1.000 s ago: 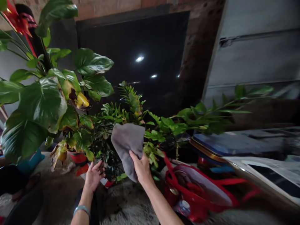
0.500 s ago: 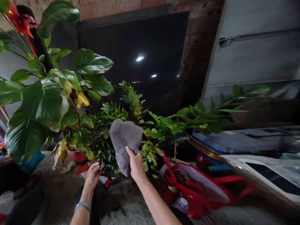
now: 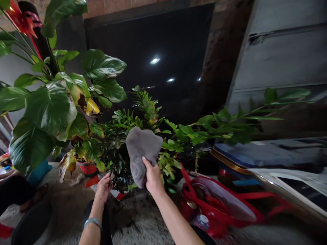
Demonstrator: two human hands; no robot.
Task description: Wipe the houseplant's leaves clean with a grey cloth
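A grey cloth (image 3: 143, 146) is in my right hand (image 3: 155, 177), the thumb pressed over its lower part and the rest fanned upward. It hangs in front of a low, dark-leaved plant (image 3: 117, 154), hiding part of the foliage. At the left edge of that plant is my left hand (image 3: 104, 188), a pale bangle round its wrist. Its fingers are drawn together in a pinch at the leaves. What lies between the fingertips is too small to make out. Below the plant, a white and red pot (image 3: 119, 194) shows in part.
A large-leaved plant (image 3: 51, 107), partly yellowed, stands left above a red pot (image 3: 87, 168). To the right are a red bag (image 3: 222, 214), a clear bottle (image 3: 203, 221) and a cluttered surface (image 3: 265, 156). A dark tub (image 3: 33, 221) and another person's leg (image 3: 15, 194) are at lower left.
The whole scene has shifted slightly to the right as the camera turned left. My right hand and the cloth have moved a little to the right; my left hand stays by the plant.
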